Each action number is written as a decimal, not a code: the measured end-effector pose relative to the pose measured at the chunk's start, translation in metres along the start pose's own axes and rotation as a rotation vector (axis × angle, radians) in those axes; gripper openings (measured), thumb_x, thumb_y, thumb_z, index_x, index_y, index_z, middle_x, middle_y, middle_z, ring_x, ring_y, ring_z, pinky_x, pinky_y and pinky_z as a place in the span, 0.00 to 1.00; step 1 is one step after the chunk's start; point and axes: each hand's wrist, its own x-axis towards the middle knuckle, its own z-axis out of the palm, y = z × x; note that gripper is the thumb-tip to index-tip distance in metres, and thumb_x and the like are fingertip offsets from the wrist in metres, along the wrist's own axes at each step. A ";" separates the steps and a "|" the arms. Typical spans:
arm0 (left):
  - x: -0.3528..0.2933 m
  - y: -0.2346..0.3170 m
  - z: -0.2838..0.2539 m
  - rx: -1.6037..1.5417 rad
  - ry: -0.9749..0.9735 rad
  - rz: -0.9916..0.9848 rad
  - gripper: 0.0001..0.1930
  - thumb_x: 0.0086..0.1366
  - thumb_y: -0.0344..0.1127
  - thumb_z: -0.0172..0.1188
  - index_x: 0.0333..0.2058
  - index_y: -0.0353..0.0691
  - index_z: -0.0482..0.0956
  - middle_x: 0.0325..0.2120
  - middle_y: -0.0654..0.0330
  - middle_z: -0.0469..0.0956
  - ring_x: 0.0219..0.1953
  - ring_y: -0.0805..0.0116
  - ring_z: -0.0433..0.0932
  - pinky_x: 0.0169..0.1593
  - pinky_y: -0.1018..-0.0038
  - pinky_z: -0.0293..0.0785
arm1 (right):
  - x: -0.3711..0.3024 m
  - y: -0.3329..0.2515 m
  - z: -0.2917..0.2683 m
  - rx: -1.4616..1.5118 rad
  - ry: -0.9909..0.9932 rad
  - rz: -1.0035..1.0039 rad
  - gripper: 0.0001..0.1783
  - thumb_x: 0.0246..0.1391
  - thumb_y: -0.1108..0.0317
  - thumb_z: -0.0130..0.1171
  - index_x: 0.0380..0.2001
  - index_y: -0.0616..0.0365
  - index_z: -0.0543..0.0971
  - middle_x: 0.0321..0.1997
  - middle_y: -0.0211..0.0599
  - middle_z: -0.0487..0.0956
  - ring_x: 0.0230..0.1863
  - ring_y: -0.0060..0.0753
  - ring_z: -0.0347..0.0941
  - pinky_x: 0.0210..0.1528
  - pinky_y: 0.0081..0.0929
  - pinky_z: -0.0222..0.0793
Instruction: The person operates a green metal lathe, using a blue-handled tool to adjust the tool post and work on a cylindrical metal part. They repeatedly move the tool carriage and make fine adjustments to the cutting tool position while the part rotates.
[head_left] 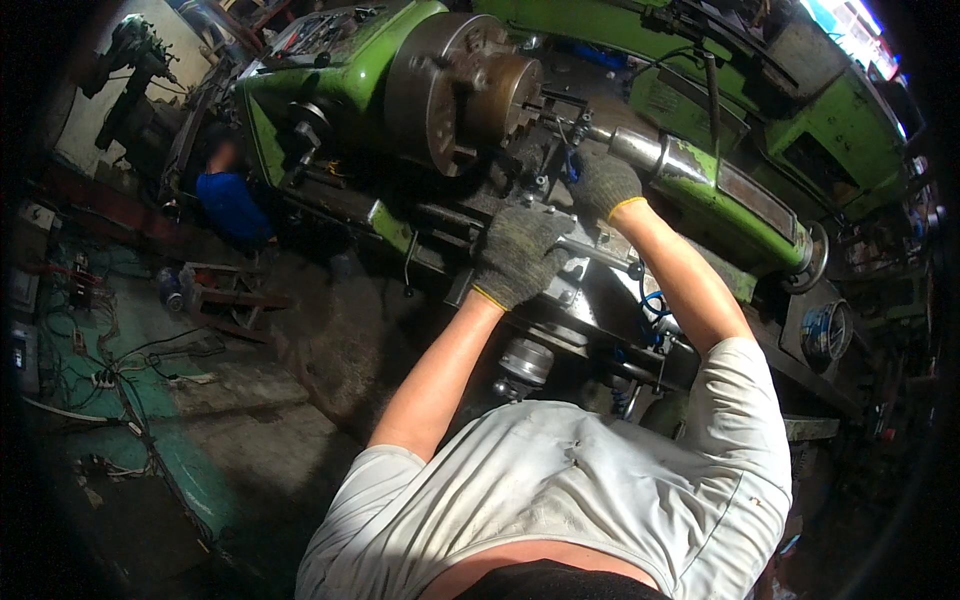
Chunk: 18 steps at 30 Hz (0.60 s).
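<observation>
Both my hands wear dark grey knit gloves with yellow cuffs and are at the carriage of a green metal lathe (350, 90). My left hand (518, 255) is closed at the near left side of the tool post (545, 195); what its fingers hold is hidden. Just right of it, a metal lever (598, 254) slants to a black ball knob (636, 270). Farther right, my right hand (605, 182) reaches beside the tool post, below the tailstock (640, 150), its fingers mostly hidden. A round steel workpiece (505, 95) sits in the big chuck (425, 95).
A handwheel (815, 258) stands at the tailstock's right end. Blue hose (655, 303) hangs by the carriage. Another person in a blue shirt (230, 205) is low at the far left. Cables (135, 400) lie across the green floor. A coil of wire (826, 330) sits at right.
</observation>
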 end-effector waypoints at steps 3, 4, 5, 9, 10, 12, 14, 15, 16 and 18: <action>0.001 0.001 -0.001 -0.017 0.007 -0.006 0.18 0.56 0.40 0.69 0.45 0.44 0.85 0.44 0.54 0.84 0.49 0.52 0.81 0.57 0.54 0.72 | -0.004 -0.003 -0.004 0.013 0.007 0.005 0.22 0.60 0.54 0.59 0.52 0.55 0.78 0.51 0.53 0.82 0.52 0.57 0.80 0.55 0.48 0.75; 0.001 0.001 -0.001 -0.015 0.003 -0.006 0.18 0.56 0.40 0.69 0.46 0.44 0.85 0.44 0.54 0.84 0.49 0.52 0.81 0.58 0.54 0.72 | -0.002 0.002 0.001 0.014 0.038 -0.017 0.22 0.60 0.55 0.59 0.52 0.55 0.78 0.51 0.53 0.82 0.53 0.57 0.80 0.55 0.47 0.75; 0.001 0.001 -0.001 -0.011 0.000 -0.005 0.18 0.56 0.40 0.69 0.46 0.44 0.85 0.44 0.54 0.84 0.49 0.52 0.81 0.58 0.54 0.72 | 0.000 0.004 0.003 0.017 0.070 -0.040 0.22 0.59 0.55 0.60 0.52 0.55 0.78 0.52 0.53 0.82 0.53 0.57 0.80 0.55 0.47 0.75; -0.001 -0.002 0.002 -0.004 0.013 0.009 0.18 0.56 0.41 0.69 0.46 0.44 0.85 0.44 0.55 0.84 0.50 0.52 0.81 0.58 0.55 0.72 | 0.004 0.008 0.005 0.024 0.018 -0.006 0.23 0.59 0.54 0.61 0.53 0.55 0.77 0.53 0.54 0.82 0.55 0.55 0.79 0.55 0.47 0.75; -0.002 -0.001 0.002 0.000 0.005 0.005 0.18 0.56 0.41 0.68 0.46 0.44 0.85 0.45 0.55 0.84 0.50 0.52 0.81 0.58 0.55 0.72 | 0.006 0.007 0.003 0.013 -0.047 0.027 0.23 0.59 0.54 0.61 0.53 0.55 0.77 0.53 0.54 0.82 0.55 0.56 0.79 0.56 0.47 0.75; 0.000 0.000 0.000 0.012 -0.002 -0.003 0.18 0.57 0.41 0.68 0.46 0.44 0.85 0.45 0.54 0.84 0.50 0.52 0.81 0.58 0.55 0.72 | 0.005 0.005 0.000 0.020 -0.055 0.042 0.24 0.60 0.52 0.61 0.53 0.55 0.77 0.52 0.54 0.82 0.54 0.57 0.80 0.55 0.47 0.75; 0.001 0.001 -0.002 0.000 0.001 0.002 0.18 0.57 0.41 0.68 0.46 0.44 0.85 0.45 0.54 0.84 0.50 0.52 0.81 0.58 0.55 0.72 | -0.005 0.004 0.001 0.060 0.053 0.012 0.26 0.60 0.49 0.61 0.54 0.55 0.77 0.50 0.53 0.83 0.52 0.57 0.80 0.55 0.48 0.75; 0.001 0.001 -0.002 -0.008 0.002 0.004 0.18 0.57 0.41 0.68 0.46 0.44 0.85 0.45 0.54 0.84 0.50 0.52 0.81 0.58 0.55 0.72 | -0.005 0.004 0.001 0.041 0.053 0.017 0.26 0.61 0.49 0.61 0.54 0.55 0.76 0.49 0.53 0.83 0.51 0.58 0.81 0.55 0.48 0.75; 0.001 0.001 -0.003 -0.009 -0.007 0.000 0.18 0.57 0.41 0.68 0.46 0.44 0.85 0.45 0.54 0.84 0.50 0.52 0.81 0.58 0.55 0.72 | -0.005 0.003 0.001 0.022 0.053 0.022 0.27 0.61 0.48 0.60 0.55 0.55 0.76 0.48 0.54 0.84 0.51 0.58 0.81 0.54 0.48 0.75; 0.002 0.001 -0.003 -0.011 -0.025 -0.008 0.18 0.57 0.41 0.68 0.46 0.44 0.85 0.45 0.54 0.84 0.50 0.52 0.81 0.57 0.55 0.72 | -0.007 0.001 -0.001 0.007 0.042 0.017 0.27 0.61 0.48 0.60 0.55 0.54 0.76 0.47 0.54 0.84 0.50 0.58 0.81 0.54 0.49 0.76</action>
